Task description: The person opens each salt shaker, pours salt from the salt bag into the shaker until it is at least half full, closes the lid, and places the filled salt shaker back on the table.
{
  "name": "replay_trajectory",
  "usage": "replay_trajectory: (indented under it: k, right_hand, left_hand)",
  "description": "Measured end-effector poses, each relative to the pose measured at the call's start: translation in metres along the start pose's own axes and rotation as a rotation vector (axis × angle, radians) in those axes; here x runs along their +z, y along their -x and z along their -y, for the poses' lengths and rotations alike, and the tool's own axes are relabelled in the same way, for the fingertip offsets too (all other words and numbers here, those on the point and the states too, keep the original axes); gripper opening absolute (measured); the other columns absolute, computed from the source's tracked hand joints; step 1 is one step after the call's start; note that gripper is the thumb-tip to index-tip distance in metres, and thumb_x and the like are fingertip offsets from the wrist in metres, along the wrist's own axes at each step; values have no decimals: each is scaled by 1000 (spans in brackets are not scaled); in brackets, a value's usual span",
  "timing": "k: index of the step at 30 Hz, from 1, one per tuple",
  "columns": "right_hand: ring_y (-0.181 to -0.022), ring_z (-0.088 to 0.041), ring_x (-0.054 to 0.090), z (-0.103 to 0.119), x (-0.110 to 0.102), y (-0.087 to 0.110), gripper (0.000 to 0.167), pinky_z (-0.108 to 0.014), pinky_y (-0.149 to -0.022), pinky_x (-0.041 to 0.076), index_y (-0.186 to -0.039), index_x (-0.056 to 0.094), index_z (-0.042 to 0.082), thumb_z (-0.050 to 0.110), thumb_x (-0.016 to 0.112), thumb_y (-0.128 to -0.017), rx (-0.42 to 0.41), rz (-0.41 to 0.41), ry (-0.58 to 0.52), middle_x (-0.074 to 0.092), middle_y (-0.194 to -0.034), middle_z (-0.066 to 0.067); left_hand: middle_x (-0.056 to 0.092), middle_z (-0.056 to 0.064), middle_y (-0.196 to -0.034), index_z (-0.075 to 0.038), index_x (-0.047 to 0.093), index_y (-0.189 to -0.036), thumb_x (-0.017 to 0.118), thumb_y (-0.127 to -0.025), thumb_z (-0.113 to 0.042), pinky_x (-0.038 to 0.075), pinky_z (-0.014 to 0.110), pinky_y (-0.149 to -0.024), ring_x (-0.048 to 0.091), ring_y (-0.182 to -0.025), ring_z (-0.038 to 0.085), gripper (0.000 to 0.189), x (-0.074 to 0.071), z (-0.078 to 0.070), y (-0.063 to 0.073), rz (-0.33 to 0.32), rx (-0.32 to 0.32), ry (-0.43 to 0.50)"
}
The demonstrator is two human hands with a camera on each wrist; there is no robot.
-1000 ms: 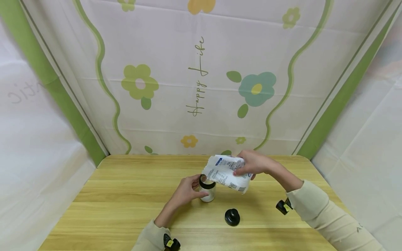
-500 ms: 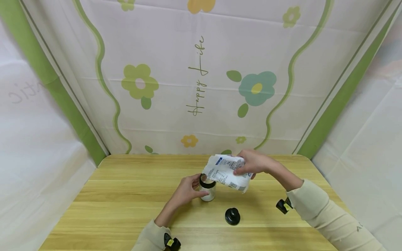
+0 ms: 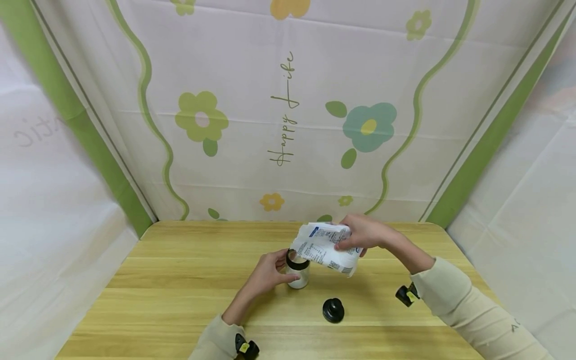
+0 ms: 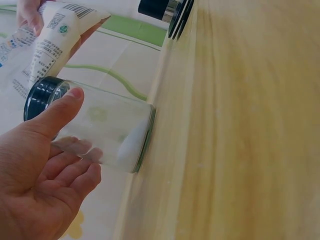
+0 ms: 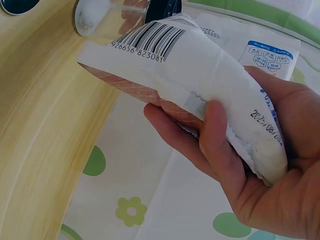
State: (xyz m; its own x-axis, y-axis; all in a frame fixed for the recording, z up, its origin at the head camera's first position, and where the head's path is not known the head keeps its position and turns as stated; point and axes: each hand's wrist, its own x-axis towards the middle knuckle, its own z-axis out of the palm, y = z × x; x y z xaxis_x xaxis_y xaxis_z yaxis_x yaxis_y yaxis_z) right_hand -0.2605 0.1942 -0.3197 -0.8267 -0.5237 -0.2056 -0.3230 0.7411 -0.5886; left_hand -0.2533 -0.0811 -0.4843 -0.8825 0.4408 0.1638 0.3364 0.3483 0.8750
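Observation:
My left hand [image 3: 267, 273] grips a clear glass jar [image 3: 298, 278] that stands upright on the table, thumb on one side and fingers round the other. A black collar [image 4: 42, 100] rings the jar's mouth. Some white contents [image 4: 134, 145] lie at the jar's bottom in the left wrist view. Above and to the right, my right hand [image 3: 365, 234] holds a white printed packet [image 3: 325, 247], tilted so that its open end meets the jar's mouth. The packet's barcode [image 5: 152, 40] shows in the right wrist view. Its contents are hidden.
A round black lid [image 3: 333, 310] with a knob lies on the wooden table [image 3: 180, 300], right and nearer than the jar. Behind the table hangs a flowered white cloth [image 3: 252, 100], with further white cloth at both sides.

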Motion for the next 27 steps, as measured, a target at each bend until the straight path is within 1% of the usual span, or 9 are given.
replay_trajectory:
  k: [3,9,14,21,27]
  right_hand:
    - [-64,-14,69,1,-1,0,29,-34,-48,61,-110,69,-1,13,76,-86,5,1,5,73,-86,-7]
    - [-64,-14,69,-1,0,-1,29,-33,-47,60,-109,69,-1,14,77,-86,1,-1,7,73,-86,-6]
    - [-64,-14,69,-2,0,-1,28,-37,-49,62,-108,69,0,14,77,-86,2,1,7,73,-85,-6]
    - [-64,-12,69,-1,-1,1,27,-30,-47,60,-108,68,-2,14,75,-87,-19,11,14,73,-85,-6]
    - [-63,-13,69,0,-1,0,27,-31,-47,60,-108,69,0,15,76,-87,5,1,12,72,-84,-6]
  left_hand:
    - [56,23,-142,5,49,-142,83,-82,-25,55,37,-102,60,-127,32,75,0,1,0,2,0,-1]
    - [56,23,-142,5,50,-142,83,-83,-24,55,38,-103,60,-127,32,74,0,0,0,5,-5,-1]
    - [56,22,-141,5,50,-142,83,-83,-24,55,37,-103,60,-127,32,74,0,0,0,6,-7,-4]
    - [56,23,-141,5,49,-142,83,-83,-24,54,37,-103,59,-128,32,74,0,0,-1,5,-9,3]
    - [56,23,-142,5,49,-143,83,-83,-24,55,37,-103,60,-127,31,75,0,0,-1,6,-12,1]
